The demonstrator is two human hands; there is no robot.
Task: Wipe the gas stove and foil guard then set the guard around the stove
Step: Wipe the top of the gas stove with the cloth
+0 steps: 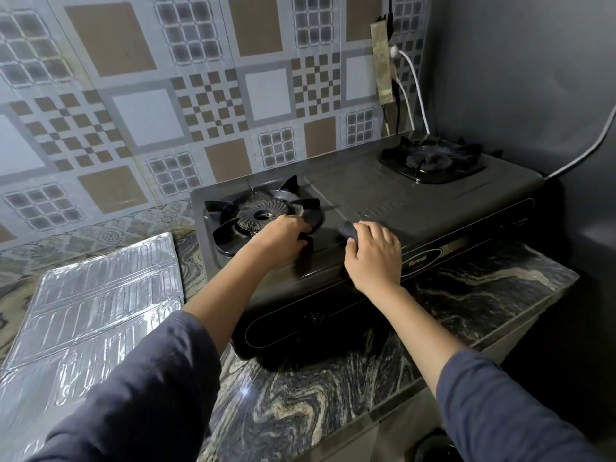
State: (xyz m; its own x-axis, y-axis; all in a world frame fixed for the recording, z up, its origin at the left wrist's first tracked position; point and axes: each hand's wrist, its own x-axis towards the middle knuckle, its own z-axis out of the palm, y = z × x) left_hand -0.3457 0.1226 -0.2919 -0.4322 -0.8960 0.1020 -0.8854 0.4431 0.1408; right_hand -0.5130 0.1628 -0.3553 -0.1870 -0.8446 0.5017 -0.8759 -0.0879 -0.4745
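A dark two-burner gas stove point(416, 208) stands on the marbled counter against the tiled wall. My left hand point(283, 233) grips the near right edge of the left burner's black pan support point(263, 213). My right hand point(373, 255) presses a dark wadded cloth point(346, 230) onto the stove top between the burners, near the front edge. The silver foil guard point(96, 295) lies folded flat on the counter left of the stove, apart from both hands.
The right burner point(431, 160) sits at the stove's far end by a dark wall. White cables point(413, 91) hang from a socket behind it. A grey hose point(586, 151) runs off to the right. The marbled counter point(333, 388) edge is close in front.
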